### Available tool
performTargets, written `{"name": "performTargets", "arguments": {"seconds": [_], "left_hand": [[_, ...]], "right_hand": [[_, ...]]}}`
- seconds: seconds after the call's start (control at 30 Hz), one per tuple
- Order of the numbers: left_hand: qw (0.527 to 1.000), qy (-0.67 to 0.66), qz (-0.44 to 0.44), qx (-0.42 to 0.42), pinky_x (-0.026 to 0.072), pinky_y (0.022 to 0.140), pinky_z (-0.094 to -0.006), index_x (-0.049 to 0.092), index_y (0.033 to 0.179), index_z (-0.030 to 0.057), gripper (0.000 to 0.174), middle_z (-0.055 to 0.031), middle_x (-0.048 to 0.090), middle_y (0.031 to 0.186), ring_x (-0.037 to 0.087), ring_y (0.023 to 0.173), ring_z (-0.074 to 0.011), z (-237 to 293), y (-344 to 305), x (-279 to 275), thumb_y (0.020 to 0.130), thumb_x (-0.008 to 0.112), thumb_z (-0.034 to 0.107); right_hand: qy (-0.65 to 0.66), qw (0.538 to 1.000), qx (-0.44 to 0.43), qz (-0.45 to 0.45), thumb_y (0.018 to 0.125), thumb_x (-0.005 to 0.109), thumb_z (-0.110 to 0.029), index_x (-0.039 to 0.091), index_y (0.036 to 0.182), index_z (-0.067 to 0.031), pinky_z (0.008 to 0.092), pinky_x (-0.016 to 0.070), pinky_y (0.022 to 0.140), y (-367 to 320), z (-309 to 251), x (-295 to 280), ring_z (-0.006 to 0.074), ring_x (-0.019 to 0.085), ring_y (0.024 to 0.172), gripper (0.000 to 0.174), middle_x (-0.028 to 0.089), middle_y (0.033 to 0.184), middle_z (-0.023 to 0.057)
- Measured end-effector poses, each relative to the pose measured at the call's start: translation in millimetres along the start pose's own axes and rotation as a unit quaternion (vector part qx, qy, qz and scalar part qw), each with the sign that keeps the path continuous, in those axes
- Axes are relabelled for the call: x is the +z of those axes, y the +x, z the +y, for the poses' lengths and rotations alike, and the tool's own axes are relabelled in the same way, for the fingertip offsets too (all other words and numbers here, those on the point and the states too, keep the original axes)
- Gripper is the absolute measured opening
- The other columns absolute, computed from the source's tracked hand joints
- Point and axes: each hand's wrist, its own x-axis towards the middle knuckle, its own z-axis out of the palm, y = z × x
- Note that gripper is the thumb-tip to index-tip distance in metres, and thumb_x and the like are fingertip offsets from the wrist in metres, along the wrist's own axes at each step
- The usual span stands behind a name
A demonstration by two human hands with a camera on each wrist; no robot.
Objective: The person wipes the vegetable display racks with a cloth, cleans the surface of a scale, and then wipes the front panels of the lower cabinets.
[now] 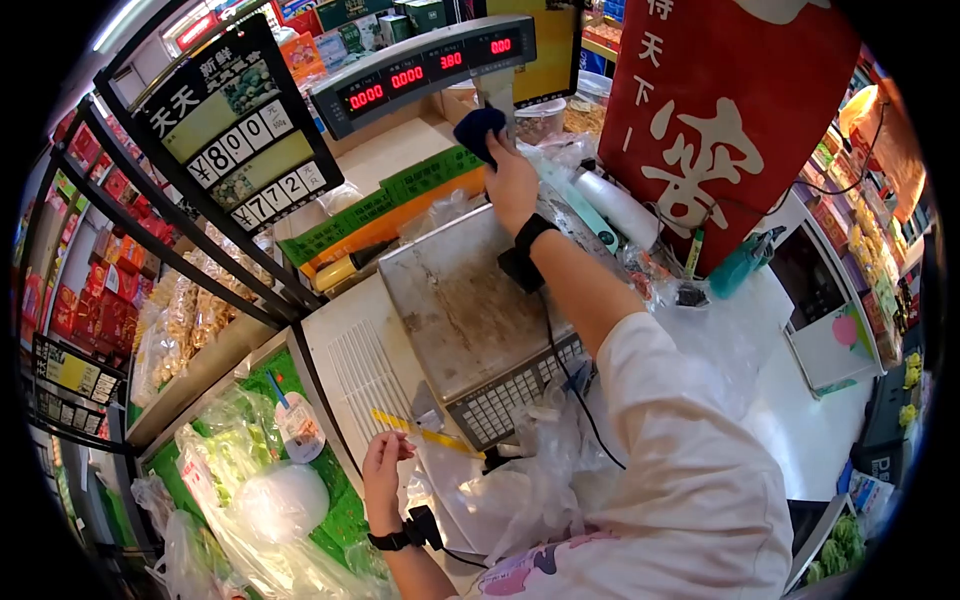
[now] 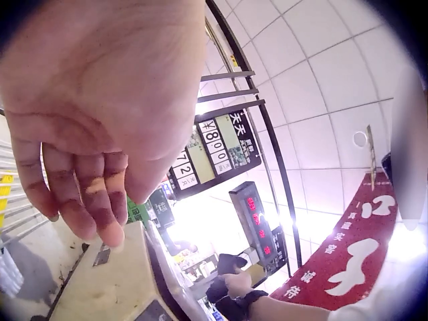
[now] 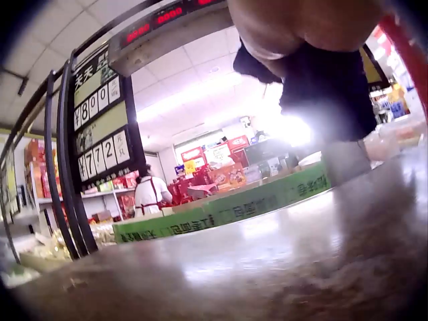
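My right hand (image 1: 512, 182) grips a dark blue cloth (image 1: 480, 134) against the post (image 1: 497, 92) under the scale's red-lit display (image 1: 425, 72). In the right wrist view the dark cloth (image 3: 328, 90) hangs below the hand. The scale's metal pan (image 1: 470, 300) lies under my right forearm, stained brown, with a keypad (image 1: 515, 390) along its near edge. My left hand (image 1: 384, 480) hovers left of the keypad, near a yellow strip (image 1: 425, 432), fingers loosely bent and holding nothing; the left wrist view shows its palm (image 2: 100, 87).
Price boards (image 1: 235, 125) and black rails stand at the left. Bagged vegetables (image 1: 240, 480) lie on green matting. Plastic bags (image 1: 540, 480) and a black cable lie near the keypad. A roll of clear bags (image 1: 617, 208) and a red sign (image 1: 720, 120) are at the right.
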Motion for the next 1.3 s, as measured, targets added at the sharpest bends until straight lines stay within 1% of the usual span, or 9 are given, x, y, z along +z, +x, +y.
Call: {"name": "performTargets", "arguments": {"seconds": [0.13,0.27,0.4,0.6,0.8,0.93,1.0,1.23,1.3], "left_hand": [[1.000,-0.007,-0.014,0.010,0.0489,0.075,-0.0273,0.058,0.101,0.0004,0.023,-0.0063,0.063,0.084,0.060,0.077,-0.0134,5,0,4,0.099,0.049,0.021],[1.000,-0.011,-0.025,0.007,0.0488,0.075,-0.0270,0.058,0.101,0.0006,0.022,-0.0061,0.063,0.084,0.060,0.077,-0.0131,4,-3,3,0.099,0.048,0.021],[1.000,-0.013,-0.009,0.003,0.0487,0.075,-0.0268,0.058,0.101,0.0007,0.022,-0.0058,0.063,0.083,0.059,0.076,-0.0128,5,-6,-2,0.099,0.048,0.021],[1.000,-0.022,-0.004,0.003,0.0479,0.074,-0.0265,0.058,0.099,0.0009,0.025,-0.0049,0.062,0.082,0.058,0.075,-0.0121,5,-3,4,0.099,0.048,0.024],[1.000,-0.009,-0.005,0.002,0.0490,0.074,-0.0273,0.058,0.099,0.0003,0.023,-0.0061,0.063,0.081,0.060,0.075,-0.0133,1,-4,-10,0.099,0.048,0.021],[1.000,-0.015,0.018,0.004,0.0487,0.073,-0.0268,0.058,0.099,0.0000,0.023,-0.0063,0.063,0.081,0.059,0.074,-0.0129,-2,-3,-18,0.099,0.049,0.021],[0.999,-0.022,0.026,0.002,0.0486,0.073,-0.0266,0.058,0.099,0.0000,0.023,-0.0063,0.063,0.081,0.059,0.074,-0.0125,-8,-2,-23,0.099,0.049,0.021],[0.999,-0.018,0.024,-0.015,0.0474,0.073,-0.0261,0.058,0.098,0.0008,0.024,-0.0047,0.061,0.080,0.057,0.075,-0.0119,1,-4,-14,0.099,0.049,0.023],[1.000,-0.005,0.023,-0.010,0.0476,0.074,-0.0262,0.058,0.098,0.0006,0.024,-0.0046,0.061,0.080,0.057,0.074,-0.0119,-2,-2,-18,0.099,0.049,0.023]], "right_hand": [[0.067,0.996,0.056,-0.027,0.078,0.060,-0.011,0.059,0.125,-0.0103,0.0375,0.0484,0.089,-3,9,-26,0.0352,0.060,0.105,0.047,0.062,0.118,0.0173],[0.106,0.952,0.206,0.200,0.076,0.068,-0.015,0.055,0.126,0.0019,0.0355,0.0463,0.091,18,9,-20,0.0370,0.060,0.107,0.054,0.061,0.112,0.0284],[0.055,0.986,0.111,0.115,0.079,0.063,-0.013,0.052,0.127,0.0058,0.0393,0.0453,0.093,48,-17,-33,0.0401,0.058,0.108,0.052,0.059,0.117,0.0275],[0.051,0.998,-0.009,-0.036,0.074,0.055,-0.001,0.061,0.121,-0.0116,0.0422,0.0488,0.084,19,-39,3,0.0344,0.061,0.099,0.048,0.065,0.110,0.0135],[0.094,0.981,0.130,-0.109,0.070,0.065,-0.012,0.063,0.121,-0.0152,0.0395,0.0491,0.086,-4,-43,-2,0.0362,0.062,0.096,0.050,0.065,0.103,0.0200],[0.138,0.959,0.236,0.072,0.073,0.064,-0.014,0.059,0.125,-0.0078,0.0376,0.0486,0.088,-11,-21,-43,0.0349,0.063,0.100,0.053,0.065,0.109,0.0232],[0.174,0.939,0.202,0.218,0.076,0.064,-0.011,0.057,0.127,-0.0052,0.0367,0.0471,0.091,-6,-10,-48,0.0337,0.061,0.106,0.051,0.062,0.116,0.0243],[0.049,0.994,-0.063,0.081,0.077,0.059,-0.005,0.056,0.129,-0.0172,0.0361,0.0492,0.088,36,-10,-37,0.0320,0.059,0.108,0.053,0.054,0.134,0.0083],[-0.029,0.999,-0.042,0.014,0.078,0.056,-0.006,0.058,0.127,-0.0187,0.0381,0.0511,0.083,30,-12,-27,0.0316,0.062,0.101,0.050,0.055,0.133,0.0053]]}}
